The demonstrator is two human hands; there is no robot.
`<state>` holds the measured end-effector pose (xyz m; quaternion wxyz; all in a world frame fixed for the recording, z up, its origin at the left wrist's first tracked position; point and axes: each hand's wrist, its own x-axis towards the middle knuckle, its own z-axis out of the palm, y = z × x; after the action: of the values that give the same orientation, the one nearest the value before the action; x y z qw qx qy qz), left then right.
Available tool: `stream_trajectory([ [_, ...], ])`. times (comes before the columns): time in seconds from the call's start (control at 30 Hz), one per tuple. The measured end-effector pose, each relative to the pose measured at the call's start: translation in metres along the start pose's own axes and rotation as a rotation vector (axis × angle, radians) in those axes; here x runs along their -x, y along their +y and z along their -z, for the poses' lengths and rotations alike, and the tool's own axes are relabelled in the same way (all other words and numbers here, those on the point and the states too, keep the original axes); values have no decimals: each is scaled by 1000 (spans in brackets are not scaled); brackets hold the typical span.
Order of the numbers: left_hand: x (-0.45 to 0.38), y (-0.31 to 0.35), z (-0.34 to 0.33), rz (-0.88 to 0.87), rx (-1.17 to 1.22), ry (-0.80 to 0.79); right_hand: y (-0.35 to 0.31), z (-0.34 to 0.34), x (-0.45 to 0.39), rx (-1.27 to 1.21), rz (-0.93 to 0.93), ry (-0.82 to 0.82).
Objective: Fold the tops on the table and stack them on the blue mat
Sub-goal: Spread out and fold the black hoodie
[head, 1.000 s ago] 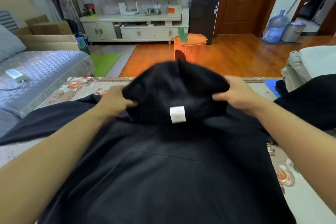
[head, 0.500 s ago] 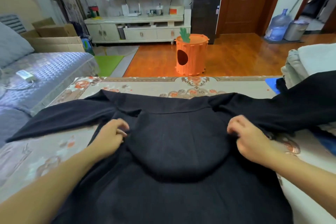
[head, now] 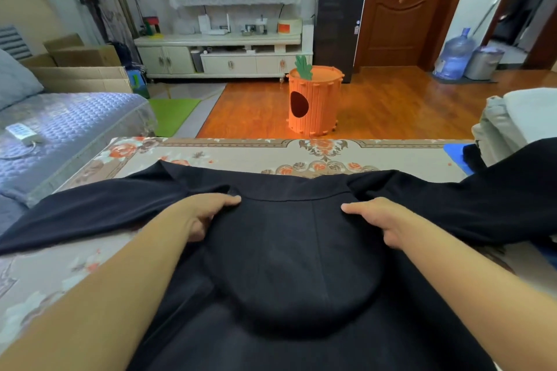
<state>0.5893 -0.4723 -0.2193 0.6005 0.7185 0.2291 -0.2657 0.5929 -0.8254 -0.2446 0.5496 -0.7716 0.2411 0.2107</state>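
Observation:
A black hooded top [head: 295, 253] lies spread back-up on the table [head: 301, 153], its sleeves stretched out to the left and right and its hood laid flat down over the back. My left hand [head: 208, 214] rests on the fabric at the hood's left edge, just below the neckline, fingers stretched along the cloth. My right hand [head: 379, 220] lies the same way at the hood's right edge. Neither hand has cloth bunched in it. A corner of the blue mat [head: 453, 153] shows at the far right of the table, with dark cloth [head: 473, 158] on it.
A pile of pale folded clothes [head: 518, 120] stands at the right edge. An orange carrot-shaped bin [head: 315, 102] is on the floor beyond the table. A grey sofa [head: 60, 129] with a white remote [head: 21, 132] runs along the left.
The hood, held raised a second ago, now lies flat on the back. Both hands slid up from the hood's sides to the neckline, and their fingers straightened.

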Motion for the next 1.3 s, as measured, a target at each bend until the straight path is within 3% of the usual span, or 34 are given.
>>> stream_trajectory([
  [0.1,-18,36,5,-139,42,-44,-30,1,-3,-86,17,-102],
  [0.2,-44,77,4,-391,95,47,-59,-2,-15,-188,271,66],
  [0.27,-64,80,2,-427,-149,171,-61,-7,-23,-83,320,162],
  [0.37,-92,48,-4,-339,-566,439,-46,-18,-37,90,244,219],
  [0.5,-89,29,-14,-497,-601,587,-44,-26,-35,224,291,333],
  [0.57,-84,24,-13,-559,-733,672,-44,-27,-28,461,303,437],
  [0.63,-77,25,-21,-615,-909,727,-44,-31,-21,764,480,627],
  [0.73,-73,28,-40,-563,-910,635,-60,-37,-27,836,815,705],
  [0.8,-73,19,-54,-446,-949,633,-70,-30,-43,836,779,646],
  [0.87,-72,-2,-61,-464,-991,806,-73,-7,-62,790,555,558],
  [0.97,-60,-5,-55,-402,-853,849,-55,32,-82,848,334,395],
  [1.07,-44,-2,-35,-289,-719,714,-40,40,-82,718,374,388],
  [1.2,-22,-23,-16,-198,-78,483,-30,14,-36,424,471,571],
  [1.3,-22,-28,-16,-216,243,457,-14,-16,4,334,288,327],
])
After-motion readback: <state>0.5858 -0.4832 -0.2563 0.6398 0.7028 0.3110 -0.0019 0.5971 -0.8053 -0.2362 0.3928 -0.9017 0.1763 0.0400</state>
